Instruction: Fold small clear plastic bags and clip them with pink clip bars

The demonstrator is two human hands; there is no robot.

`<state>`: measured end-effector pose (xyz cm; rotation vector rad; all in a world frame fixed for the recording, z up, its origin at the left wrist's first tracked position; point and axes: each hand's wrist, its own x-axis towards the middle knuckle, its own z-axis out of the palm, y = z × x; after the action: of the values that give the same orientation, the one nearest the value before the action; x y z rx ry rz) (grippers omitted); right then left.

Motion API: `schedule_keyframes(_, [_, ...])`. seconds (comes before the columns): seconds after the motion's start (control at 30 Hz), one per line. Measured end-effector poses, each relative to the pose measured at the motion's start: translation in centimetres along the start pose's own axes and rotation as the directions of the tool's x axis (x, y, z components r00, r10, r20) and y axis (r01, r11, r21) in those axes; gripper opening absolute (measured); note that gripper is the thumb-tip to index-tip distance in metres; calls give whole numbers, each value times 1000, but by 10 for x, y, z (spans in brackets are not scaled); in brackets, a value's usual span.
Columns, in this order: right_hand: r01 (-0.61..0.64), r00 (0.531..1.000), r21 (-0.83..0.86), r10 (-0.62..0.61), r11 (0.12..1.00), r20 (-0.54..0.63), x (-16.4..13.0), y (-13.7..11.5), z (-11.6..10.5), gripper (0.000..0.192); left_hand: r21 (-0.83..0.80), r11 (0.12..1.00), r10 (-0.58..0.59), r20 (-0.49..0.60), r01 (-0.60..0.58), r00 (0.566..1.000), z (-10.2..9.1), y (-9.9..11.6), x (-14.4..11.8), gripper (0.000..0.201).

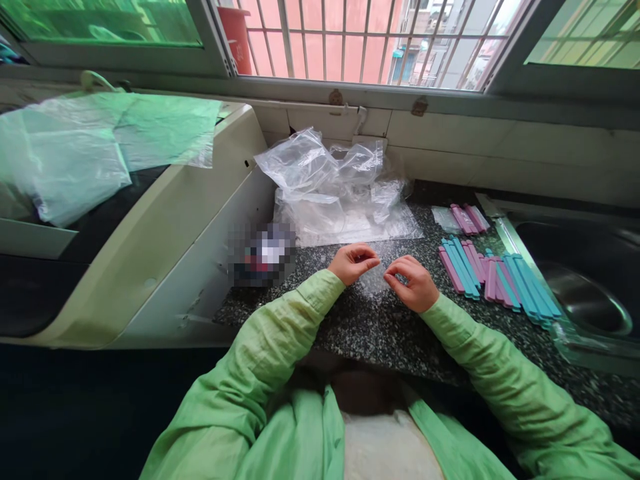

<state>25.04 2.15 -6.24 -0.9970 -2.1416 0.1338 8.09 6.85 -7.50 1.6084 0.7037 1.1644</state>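
Note:
Over the dark speckled counter, my left hand (pixel 354 263) is closed in a pinch, thumb against fingers. My right hand (pixel 413 283) pinches in the same way a short gap to its right. Between and just below the fingertips shows a faint see-through piece of plastic (pixel 373 279), its edges hard to make out. To the right of my right hand lie rows of pink and teal bag sealing clips (pixel 473 267). Behind them more pink clips (pixel 465 219) rest by a small clear packet (pixel 445 219). A heap of clear plastic bags (pixel 345 187) lies beyond my hands.
A blurred-out object (pixel 265 253) sits left of my left hand, beside a large cream appliance (pixel 200 200) with a plastic sheet (pixel 165 127) on top. At the right is a metal sink (pixel 580 293). A tiled wall and barred window stand behind the counter (pixel 320 327).

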Motion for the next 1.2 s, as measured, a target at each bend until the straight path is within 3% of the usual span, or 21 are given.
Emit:
schedule_keyframes(0.2, [-46,998,-1,46,999,-52,0,1,-4,13,-24,996,-83,-17,82,996,-2,-1,1,35])
schedule_keyframes(0.5, [-69,996,-10,68,998,-64,1,1,-6,13,72,997,17,-41,-14,999,-4,1,0,29])
schedule_keyframes(0.83, [-78,995,15,79,997,-59,0,2,-4,13,98,995,24,-16,-22,1000,-5,1,0,30])
schedule_keyframes(1.07, [-125,987,9,126,992,-99,2,0,-7,10,141,990,-10,133,-9,991,-2,5,-1,28])
schedule_keyframes(1.2, [-114,989,4,114,993,-97,2,0,-8,13,144,990,-16,160,-7,987,-1,6,-1,29])
